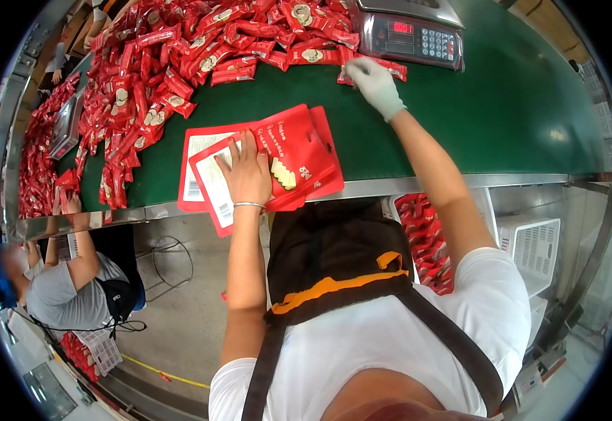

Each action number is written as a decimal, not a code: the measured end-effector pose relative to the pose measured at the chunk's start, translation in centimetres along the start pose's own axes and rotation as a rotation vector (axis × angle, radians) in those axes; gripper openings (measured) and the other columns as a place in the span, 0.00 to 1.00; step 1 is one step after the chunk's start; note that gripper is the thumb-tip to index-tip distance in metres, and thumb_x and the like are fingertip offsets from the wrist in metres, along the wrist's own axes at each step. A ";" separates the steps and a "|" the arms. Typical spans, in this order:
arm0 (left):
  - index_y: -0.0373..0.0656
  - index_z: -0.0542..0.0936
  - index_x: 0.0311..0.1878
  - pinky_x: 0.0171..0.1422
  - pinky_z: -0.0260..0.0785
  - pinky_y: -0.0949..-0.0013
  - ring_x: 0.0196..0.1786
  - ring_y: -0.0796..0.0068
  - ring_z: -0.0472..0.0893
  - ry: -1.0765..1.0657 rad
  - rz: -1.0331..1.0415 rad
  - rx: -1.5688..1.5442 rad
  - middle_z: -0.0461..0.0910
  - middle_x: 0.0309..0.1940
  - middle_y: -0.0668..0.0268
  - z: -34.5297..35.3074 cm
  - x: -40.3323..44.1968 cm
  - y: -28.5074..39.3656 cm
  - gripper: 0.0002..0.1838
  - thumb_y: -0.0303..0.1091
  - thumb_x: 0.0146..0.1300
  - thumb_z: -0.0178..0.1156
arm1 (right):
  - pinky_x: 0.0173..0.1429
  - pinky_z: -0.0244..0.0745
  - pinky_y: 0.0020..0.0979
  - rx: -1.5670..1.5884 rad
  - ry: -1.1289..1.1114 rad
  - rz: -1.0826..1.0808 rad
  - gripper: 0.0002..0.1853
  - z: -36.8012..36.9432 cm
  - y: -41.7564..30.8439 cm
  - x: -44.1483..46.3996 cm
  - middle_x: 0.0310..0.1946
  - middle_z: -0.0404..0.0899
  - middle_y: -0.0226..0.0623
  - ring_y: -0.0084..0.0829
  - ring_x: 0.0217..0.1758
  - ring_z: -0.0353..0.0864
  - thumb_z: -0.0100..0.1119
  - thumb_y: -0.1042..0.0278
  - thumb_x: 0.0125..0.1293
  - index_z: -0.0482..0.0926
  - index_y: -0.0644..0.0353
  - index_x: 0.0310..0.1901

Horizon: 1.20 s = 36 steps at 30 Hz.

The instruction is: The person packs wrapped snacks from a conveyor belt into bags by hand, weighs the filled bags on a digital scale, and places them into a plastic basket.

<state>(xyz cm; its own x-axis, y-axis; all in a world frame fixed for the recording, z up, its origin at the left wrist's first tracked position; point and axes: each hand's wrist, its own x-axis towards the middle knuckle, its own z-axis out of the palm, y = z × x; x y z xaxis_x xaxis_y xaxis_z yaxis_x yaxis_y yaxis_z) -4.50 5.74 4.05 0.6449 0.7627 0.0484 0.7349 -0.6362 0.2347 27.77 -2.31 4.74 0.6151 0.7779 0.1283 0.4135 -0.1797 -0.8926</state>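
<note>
Flat red pouches [299, 154] with white label panels lie fanned and overlapping at the near edge of the green table. My left hand [250, 179], bare and with a bracelet at the wrist, rests on them with its fingers spread. Farther forward and to the right, my right hand [376, 84] wears a whitish glove. Its fingers are curled together at a small red packet [345, 74], just below the scale [411, 38], whose display is lit red. Another red packet [390, 69] lies right behind that hand.
A large heap of red packets [180, 56] covers the table's far left part. A second scale [67, 126] stands at the left. A co-worker [74, 288] in grey handles packets there. Below the metal table edge [383, 186] are a crate of red packets [425, 238] and a white basket [530, 245].
</note>
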 end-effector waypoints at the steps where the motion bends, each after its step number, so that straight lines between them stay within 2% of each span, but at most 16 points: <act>1: 0.40 0.55 0.77 0.81 0.30 0.39 0.81 0.53 0.48 0.004 0.002 0.002 0.54 0.79 0.59 0.0 0.1 0.0 0.31 0.43 0.75 0.35 | 0.47 0.79 0.37 -0.301 0.135 -0.016 0.25 0.4 -0.3 0.9 0.44 0.82 0.44 0.33 0.45 0.84 0.59 0.46 0.66 0.79 0.55 0.56; 2: 0.40 0.55 0.77 0.81 0.30 0.39 0.81 0.53 0.48 0.002 0.001 -0.009 0.54 0.79 0.59 -0.1 0.1 -0.1 0.31 0.43 0.75 0.35 | 0.52 0.79 0.41 -0.603 0.274 -0.024 0.25 1.2 -0.8 1.5 0.48 0.80 0.47 0.39 0.51 0.82 0.62 0.47 0.64 0.77 0.54 0.58; 4: 0.40 0.55 0.77 0.81 0.30 0.39 0.81 0.52 0.48 -0.001 0.009 -0.015 0.54 0.79 0.59 0.0 0.1 0.2 0.31 0.43 0.75 0.35 | 0.55 0.77 0.46 -0.829 0.041 0.126 0.26 3.1 -0.3 2.9 0.52 0.76 0.51 0.49 0.56 0.79 0.63 0.49 0.63 0.73 0.53 0.58; 6: 0.40 0.55 0.77 0.81 0.30 0.40 0.81 0.52 0.48 -0.008 -0.006 -0.041 0.53 0.79 0.59 -0.2 0.0 0.1 0.31 0.42 0.75 0.35 | 0.56 0.76 0.47 -0.806 0.030 0.042 0.23 4.0 1.1 3.1 0.49 0.77 0.50 0.51 0.55 0.78 0.58 0.61 0.62 0.72 0.54 0.59; 8: 0.41 0.56 0.77 0.81 0.30 0.40 0.81 0.52 0.48 0.001 -0.002 -0.057 0.54 0.79 0.60 -0.1 -0.1 0.0 0.31 0.42 0.75 0.35 | 0.59 0.74 0.46 -0.699 -0.005 -0.137 0.26 1.6 0.0 0.5 0.46 0.77 0.49 0.51 0.54 0.78 0.57 0.67 0.59 0.72 0.52 0.62; 10: 0.40 0.57 0.77 0.81 0.30 0.41 0.81 0.52 0.49 0.004 0.011 -0.026 0.55 0.78 0.61 0.0 0.0 -0.2 0.31 0.42 0.75 0.36 | 0.59 0.72 0.46 -0.667 0.041 -0.501 0.26 -3.1 1.0 0.7 0.48 0.78 0.46 0.49 0.52 0.77 0.56 0.69 0.58 0.76 0.44 0.61; 12: 0.41 0.57 0.77 0.81 0.30 0.41 0.81 0.52 0.49 -0.025 -0.002 -0.037 0.55 0.78 0.62 0.0 -0.3 -0.2 0.31 0.43 0.75 0.36 | 0.61 0.72 0.44 -0.781 0.096 -0.563 0.28 -7.7 5.1 2.5 0.52 0.78 0.45 0.48 0.55 0.76 0.55 0.69 0.63 0.72 0.38 0.66; 15: 0.43 0.58 0.77 0.81 0.30 0.42 0.81 0.52 0.49 0.010 0.006 -0.054 0.55 0.78 0.62 0.0 0.0 -0.1 0.31 0.43 0.74 0.37 | 0.64 0.71 0.42 -0.813 -0.167 -0.288 0.30 -9.6 8.1 2.9 0.58 0.74 0.45 0.48 0.61 0.73 0.54 0.64 0.71 0.61 0.31 0.73; 18: 0.43 0.58 0.77 0.81 0.29 0.42 0.80 0.52 0.50 0.005 0.005 -0.055 0.55 0.78 0.62 0.4 0.1 -0.6 0.31 0.43 0.74 0.36 | 0.64 0.71 0.41 -0.798 -0.270 -0.224 0.31 -10.1 6.7 3.0 0.56 0.75 0.45 0.48 0.59 0.74 0.55 0.64 0.71 0.61 0.31 0.73; 20: 0.43 0.58 0.77 0.81 0.30 0.42 0.81 0.51 0.49 0.011 0.001 -0.094 0.55 0.78 0.62 0.2 0.2 -0.4 0.30 0.43 0.74 0.36 | 0.62 0.72 0.39 -0.795 -0.283 -0.263 0.30 -9.1 5.3 1.3 0.53 0.75 0.45 0.48 0.58 0.74 0.56 0.67 0.69 0.64 0.33 0.72; 22: 0.43 0.58 0.77 0.81 0.31 0.42 0.80 0.51 0.49 0.012 0.018 -0.129 0.55 0.78 0.61 0.2 0.1 -0.7 0.30 0.42 0.74 0.36 | 0.59 0.74 0.40 -0.660 -0.193 -0.523 0.29 -7.6 2.0 -2.8 0.50 0.76 0.43 0.47 0.54 0.75 0.59 0.71 0.65 0.71 0.37 0.68; 26: 0.42 0.57 0.77 0.81 0.33 0.41 0.81 0.50 0.49 0.025 0.029 -0.178 0.54 0.78 0.61 0.0 0.1 -0.7 0.30 0.41 0.75 0.36 | 0.55 0.76 0.40 -0.516 -0.330 -0.601 0.30 -4.2 -1.0 -10.8 0.46 0.77 0.41 0.45 0.49 0.76 0.62 0.77 0.59 0.76 0.42 0.64; 30: 0.40 0.56 0.77 0.81 0.35 0.41 0.80 0.47 0.50 0.018 0.044 -0.150 0.55 0.78 0.56 0.1 0.2 -0.7 0.31 0.41 0.74 0.37 | 0.54 0.75 0.41 -0.426 -0.325 -0.631 0.25 0.5 -1.4 -9.8 0.46 0.77 0.42 0.46 0.50 0.76 0.61 0.75 0.60 0.78 0.46 0.61; 33: 0.39 0.55 0.77 0.81 0.35 0.41 0.80 0.45 0.49 -0.012 0.048 -0.134 0.53 0.78 0.55 0.0 0.2 -0.7 0.32 0.42 0.74 0.40 | 0.56 0.75 0.41 -0.421 -0.347 -0.897 0.16 5.5 -0.4 -6.4 0.49 0.76 0.47 0.52 0.52 0.76 0.58 0.73 0.62 0.75 0.58 0.52; 34: 0.39 0.55 0.77 0.81 0.35 0.41 0.80 0.45 0.49 0.000 0.050 -0.134 0.53 0.78 0.55 0.1 0.4 -0.6 0.32 0.42 0.74 0.40 | 0.55 0.75 0.42 -0.390 -0.546 -0.209 0.13 7.2 -2.3 -6.8 0.48 0.76 0.51 0.56 0.49 0.77 0.58 0.72 0.63 0.75 0.62 0.48; 36: 0.39 0.54 0.77 0.81 0.35 0.41 0.80 0.44 0.47 0.078 0.030 -0.195 0.49 0.79 0.56 0.5 0.2 -0.7 0.33 0.42 0.73 0.42 | 0.51 0.76 0.44 -0.219 -0.425 -0.591 0.11 12.9 8.4 -5.2 0.43 0.78 0.55 0.56 0.44 0.79 0.58 0.69 0.63 0.77 0.65 0.44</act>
<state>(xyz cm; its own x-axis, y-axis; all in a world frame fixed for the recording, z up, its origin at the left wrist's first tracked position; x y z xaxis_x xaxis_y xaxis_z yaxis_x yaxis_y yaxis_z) -4.79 6.22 3.39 0.6421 0.7552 0.1319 0.6561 -0.6304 0.4149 19.41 -0.06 -8.98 -0.0431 0.9388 0.3417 0.7448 0.2582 -0.6153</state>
